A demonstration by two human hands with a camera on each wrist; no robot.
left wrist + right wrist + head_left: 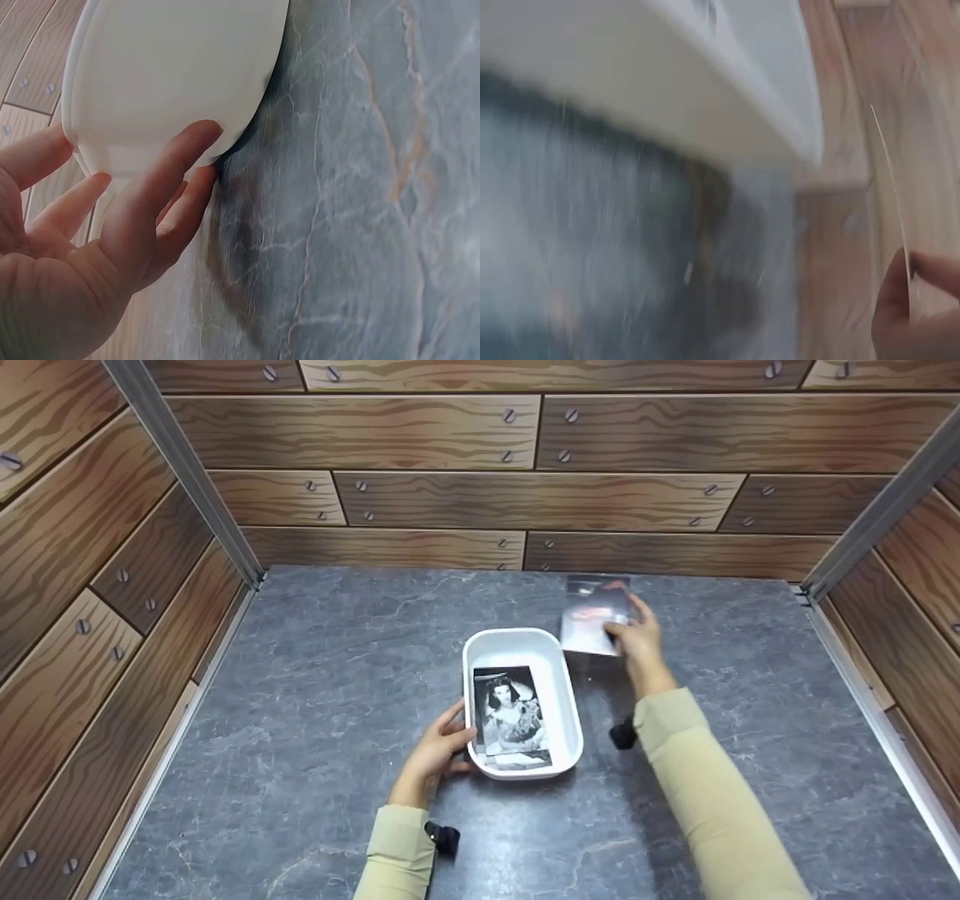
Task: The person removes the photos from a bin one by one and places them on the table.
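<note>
A white plastic tub [568, 712] with rounded corners stands on the grey table. Inside it lie several black-and-white photos, the top photo [514, 716] showing a figure in a patterned dress. My left hand [442, 742] holds the tub by its left side, thumb over the rim; in the left wrist view the other fingers [191, 139] lie along its outer wall. Beyond the tub's far right corner, my right hand [637, 641] pinches a glossy photo print [589, 622] by its right edge. It is blurred and catches the light. In the right wrist view the print appears edge-on.
The dark grey marbled tabletop [337, 660] surrounds the tub. A wood-plank patterned wall [450, 499] closes off the back, with similar walls left and right. Metal strips run along the corners and side edges. Each wrist carries a small black camera.
</note>
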